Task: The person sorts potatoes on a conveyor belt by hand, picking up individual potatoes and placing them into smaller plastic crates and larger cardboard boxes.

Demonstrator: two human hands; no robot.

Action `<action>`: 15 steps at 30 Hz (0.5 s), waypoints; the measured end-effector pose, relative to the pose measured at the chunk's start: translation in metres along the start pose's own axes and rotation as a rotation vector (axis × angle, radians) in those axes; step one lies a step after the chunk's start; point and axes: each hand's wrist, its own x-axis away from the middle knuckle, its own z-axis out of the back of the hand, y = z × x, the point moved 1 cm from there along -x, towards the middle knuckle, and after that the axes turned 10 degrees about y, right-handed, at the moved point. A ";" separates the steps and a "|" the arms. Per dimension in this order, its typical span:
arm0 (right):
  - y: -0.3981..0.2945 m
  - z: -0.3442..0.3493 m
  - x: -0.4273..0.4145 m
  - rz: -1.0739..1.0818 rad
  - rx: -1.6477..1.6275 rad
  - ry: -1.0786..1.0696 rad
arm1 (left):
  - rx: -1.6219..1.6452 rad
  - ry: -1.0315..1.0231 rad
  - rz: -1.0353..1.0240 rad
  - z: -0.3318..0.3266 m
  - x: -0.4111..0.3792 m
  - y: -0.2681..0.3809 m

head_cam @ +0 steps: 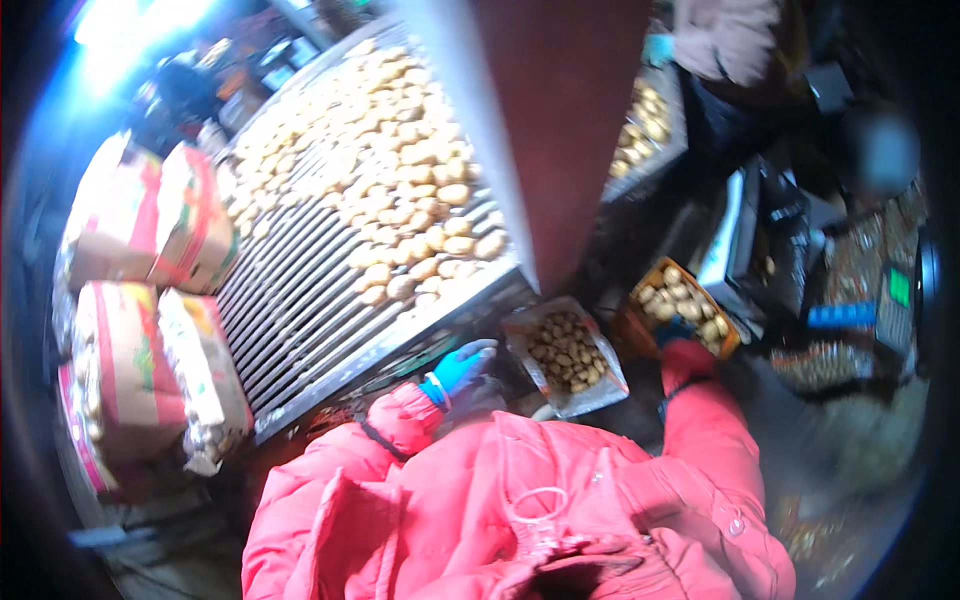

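Observation:
My left hand (466,364), in a blue glove with a pale fingertip area, hangs beside the near edge of a slatted roller table (285,300). Nothing shows in it, though its fingers are blurred together. Many potatoes (405,165) lie across the rollers. My right hand (675,331), in a dark blue glove, touches the near side of an orange crate (627,324) holding large potatoes (679,296); its fingers are partly hidden. Between my hands stands a container with a pale plastic liner (611,394), full of smaller potatoes (566,352).
Printed sacks (124,360) stand stacked at the left. A broad brown upright panel (570,112) rises beyond the table. Another person (731,45) stands at the upper right, near more potatoes (645,124). Filled bags (821,364) and a device with a green display (898,289) are at the right.

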 end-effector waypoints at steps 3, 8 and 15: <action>-0.037 0.051 0.026 0.151 -0.144 -0.053 | 0.121 -0.002 0.030 0.024 0.002 0.012; -0.211 0.249 0.158 0.735 -1.285 -0.071 | 0.185 0.106 -0.159 0.088 0.010 0.033; -0.421 0.360 0.064 0.689 -0.843 0.874 | 0.142 0.161 -0.078 0.172 0.016 0.043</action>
